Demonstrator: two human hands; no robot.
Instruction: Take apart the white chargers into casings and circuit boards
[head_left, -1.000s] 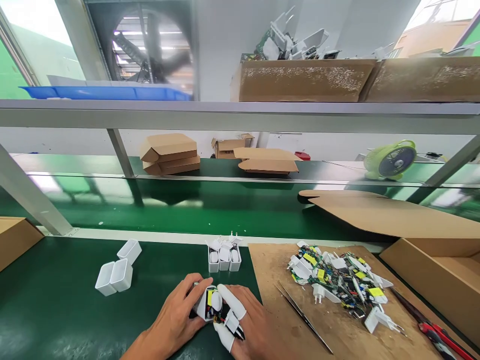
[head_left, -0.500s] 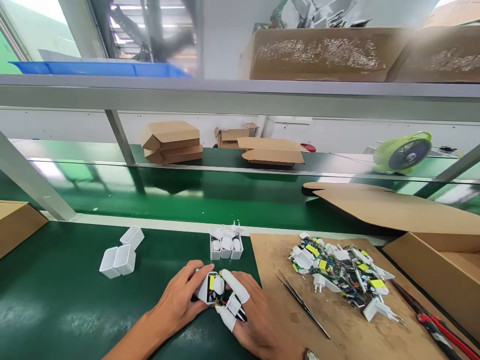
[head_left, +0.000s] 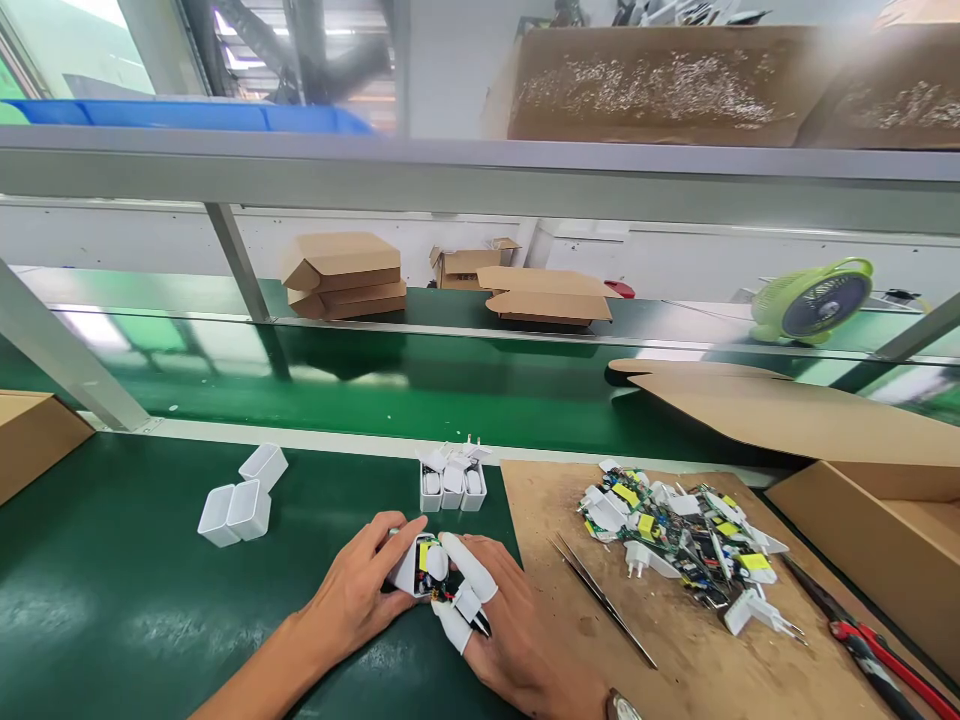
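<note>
Charger shell (head_left: 415, 572), white w/ PCB showing, lies on the green bench mat (head_left: 112, 600) just left of the wooden board (head_left: 675, 660), same spot as 1 s ago. On the board I see a heap of PCBs & plug parts (head_left: 682, 545), w/ tweezers (head_left: 600, 600) beside it. View has tipped down a bit; grip unchanged, so no visible progress. The left hand (head_left: 352, 600) cups the shell, fingers curled over its top. The right hand (head_left: 517, 645), cots on its fingertips (head_left: 466, 562), pinches the PCB end. Three filled shells (head_left: 451, 487) stand just behind.

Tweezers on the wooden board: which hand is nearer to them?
Right. The right hand sits just left of the tweezers; the left hand is farther left, beyond the charger part that both hold.
</note>
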